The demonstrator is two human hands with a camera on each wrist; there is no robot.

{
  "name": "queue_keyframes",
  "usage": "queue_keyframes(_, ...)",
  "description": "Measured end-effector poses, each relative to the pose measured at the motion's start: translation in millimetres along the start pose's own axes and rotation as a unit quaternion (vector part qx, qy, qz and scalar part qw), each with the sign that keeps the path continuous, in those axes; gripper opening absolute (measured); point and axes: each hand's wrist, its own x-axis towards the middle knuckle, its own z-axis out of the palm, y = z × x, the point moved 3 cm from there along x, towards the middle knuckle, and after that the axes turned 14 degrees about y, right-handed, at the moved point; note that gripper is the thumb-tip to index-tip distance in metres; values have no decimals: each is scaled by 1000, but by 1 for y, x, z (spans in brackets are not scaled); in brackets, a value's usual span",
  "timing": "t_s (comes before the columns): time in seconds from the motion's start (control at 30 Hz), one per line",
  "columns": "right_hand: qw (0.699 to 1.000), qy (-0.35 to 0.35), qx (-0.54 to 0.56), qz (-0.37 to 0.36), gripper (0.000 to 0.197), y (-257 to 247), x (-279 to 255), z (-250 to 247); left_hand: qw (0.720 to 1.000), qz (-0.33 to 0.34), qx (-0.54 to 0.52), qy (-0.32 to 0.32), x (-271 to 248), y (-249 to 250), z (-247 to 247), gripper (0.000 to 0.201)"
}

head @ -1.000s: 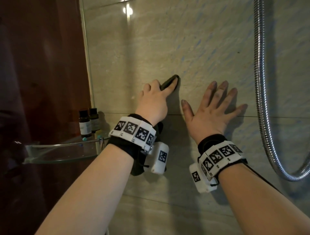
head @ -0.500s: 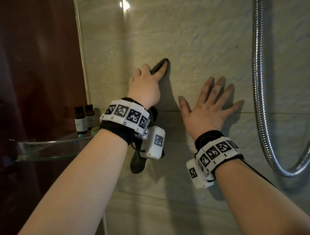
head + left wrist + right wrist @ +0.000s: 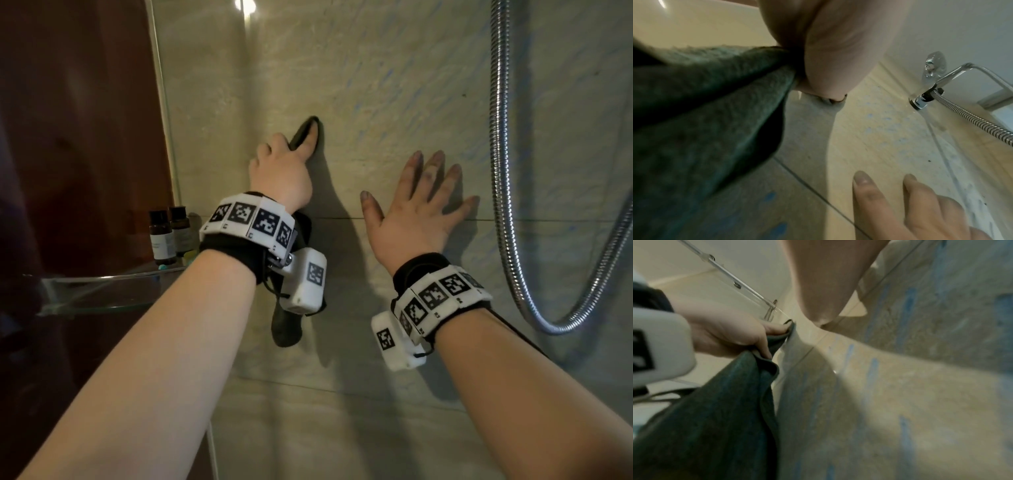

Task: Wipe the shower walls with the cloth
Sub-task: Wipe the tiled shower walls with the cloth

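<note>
There are two hands, one cloth, two bottles, one shelf and one hose.

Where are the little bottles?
In the head view, the two little bottles stand on the glass shelf at the left, beside the left hand holding the cloth.

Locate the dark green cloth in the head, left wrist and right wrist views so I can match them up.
Head: the cloth is centre, under the left hand, its tip at the forefinger and its tail hanging below the wrist.
Left wrist: it fills the left half, pinched at upper centre.
Right wrist: it hangs lower left from the left hand's fingers.
Shared landmark: the horizontal tile joint in the shower wall.
</note>
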Motion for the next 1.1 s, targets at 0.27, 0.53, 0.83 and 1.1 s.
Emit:
queue_keyframes(0.27,994,65,67,63,70,21,0,-25,1000,-24,2,9,-3,6,7,77)
queue_keyframes(0.53,998,57,33,-20,70,15,-1,-2,1000,-28,0,8,-3,9,7,78)
queue_keyframes(0.83,998,42,-23,-34,71,17,-1,11,996,77,-15,32,2,42,6,76)
queue_keyframes(1.1,998,39,-21,-39,70,18,-1,13,989,105,48,88,2,18,6,74)
